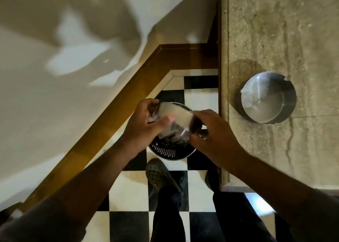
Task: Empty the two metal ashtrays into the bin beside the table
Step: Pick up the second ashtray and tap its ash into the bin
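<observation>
Your left hand (146, 124) and right hand (211, 133) each hold a grip on opposite edges of 1 metal ashtray (174, 118), fingers closed on its rim, tilting it directly above the perforated black bin (170, 150) on the chequered floor (200, 98). The ashtray is motion-blurred, so you cannot read its exact tilt or whether anything is left inside. The 2nd ashtray (267, 97) sits upright on the stone table (293, 30), near its edge and well apart from your hands. From here, a loose pinch on that smooth rim could drop the tray into the bin. Shaking it off-centre could scatter ash on the floor or your shoe (159, 173).
</observation>
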